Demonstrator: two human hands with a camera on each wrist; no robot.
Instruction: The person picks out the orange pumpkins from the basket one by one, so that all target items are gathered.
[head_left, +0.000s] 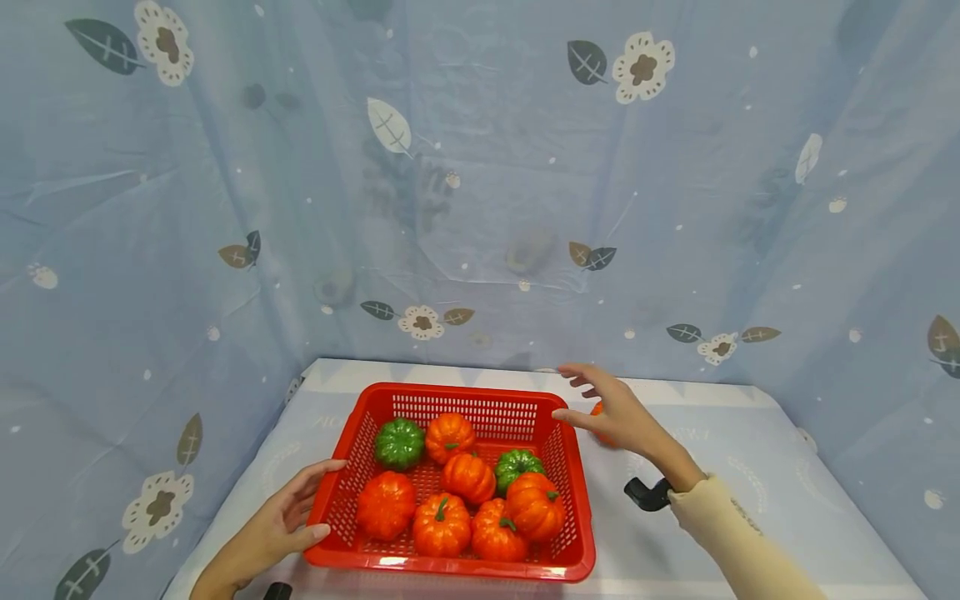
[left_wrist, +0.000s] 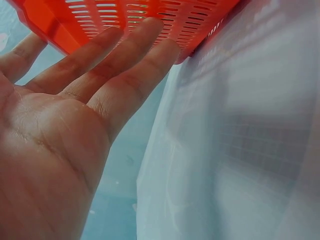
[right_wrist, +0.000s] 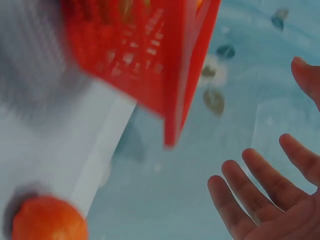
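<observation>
A red plastic basket (head_left: 480, 569) stands on the table, holding several orange pumpkins (head_left: 442, 525), a green pumpkin (head_left: 400, 443) at its back left and another green pumpkin (head_left: 519, 468) at right. My left hand (head_left: 273, 525) is at the basket's left side, thumb and index finger by the rim. In the left wrist view its fingers (left_wrist: 135, 75) lie fairly straight along the slotted wall; firm contact is unclear. Over the back right corner, my right hand (head_left: 611, 412) is spread, holding nothing. Partly hidden behind it, an orange pumpkin (head_left: 604, 435) lies on the table outside the basket.
The table (head_left: 720, 475) has a pale patterned cover and ends at a blue curtain (head_left: 480, 208) printed with flowers and leaves. A black wrist mount (head_left: 647, 494) sits at the right wrist, beside a cream sleeve (head_left: 738, 533).
</observation>
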